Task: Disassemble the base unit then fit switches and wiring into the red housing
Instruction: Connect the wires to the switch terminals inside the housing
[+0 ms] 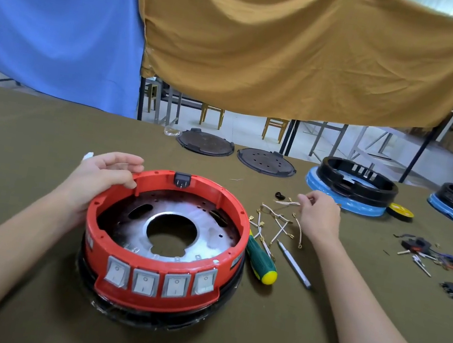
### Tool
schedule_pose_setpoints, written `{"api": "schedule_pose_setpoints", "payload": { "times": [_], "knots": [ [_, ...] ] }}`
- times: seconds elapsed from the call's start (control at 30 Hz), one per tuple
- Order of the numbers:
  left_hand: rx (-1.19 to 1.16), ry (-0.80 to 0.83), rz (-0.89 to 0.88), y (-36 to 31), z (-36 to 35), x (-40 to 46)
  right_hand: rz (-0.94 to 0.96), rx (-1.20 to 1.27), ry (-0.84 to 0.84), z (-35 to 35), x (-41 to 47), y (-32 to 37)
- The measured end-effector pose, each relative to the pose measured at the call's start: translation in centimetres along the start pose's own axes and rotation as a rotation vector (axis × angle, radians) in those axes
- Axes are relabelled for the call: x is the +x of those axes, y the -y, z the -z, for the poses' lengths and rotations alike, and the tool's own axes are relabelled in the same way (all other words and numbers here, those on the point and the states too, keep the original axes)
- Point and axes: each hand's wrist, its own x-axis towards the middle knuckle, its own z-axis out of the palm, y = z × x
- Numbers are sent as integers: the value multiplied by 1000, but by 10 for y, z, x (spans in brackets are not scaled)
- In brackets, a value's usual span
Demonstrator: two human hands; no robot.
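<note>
Four white switches (159, 280) front the red housing (108, 244) on the bench (32, 142), left hand (100, 179) gripping its far-left rim while the right hand (319, 214), nearer the loose wires (276, 225) lying right of it, pinches one.

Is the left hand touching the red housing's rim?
Touching. The head view shows the left hand with fingertips curled over the red housing at its far-left rim.

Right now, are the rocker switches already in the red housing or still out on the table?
In. Four grey rocker switches sit side by side in the front wall of the red housing, which the left hand steadies.
</note>
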Motion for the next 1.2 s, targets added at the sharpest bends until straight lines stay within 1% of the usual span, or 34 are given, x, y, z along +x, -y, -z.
{"api": "schedule_pose_setpoints", "payload": {
  "times": [0.1,0.2,0.3,0.47,0.53,0.6,0.7,0.77,0.83,0.9,1.07,1.13,1.2],
  "knots": [
    [2,1,-3,-1,-1,-1,54,180,-67,2,-2,8],
    [-1,4,-6,-1,-1,-2,78,371,-84,1,-6,19],
    [10,31,-10,-1,-1,-2,46,606,-66,-1,-13,30],
    [37,62,-26,-1,3,-1,51,809,-10,-2,-26,53],
    [65,64,-42,-3,3,-3,35,944,68,-2,-32,63],
    [117,62,-87,-6,3,-5,8,1155,183,-1,-38,72],
    [283,28,-239,-16,0,-10,-52,1405,354,0,-46,85],
    [346,23,-356,-24,-4,-14,-62,1472,452,0,-52,92],
    [335,57,-446,-31,-10,-19,-46,1509,542,1,-59,99],
    [334,96,-462,-35,-15,-23,-35,1543,629,1,-65,106],
    [439,229,-485,-39,-24,-33,-68,1658,819,-3,-82,121],
    [406,278,-500,-42,-25,-35,-119,1715,863,-7,-87,125],
    [330,302,-493,-45,-27,-39,-184,1749,859,-10,-90,128]
  ]
}}
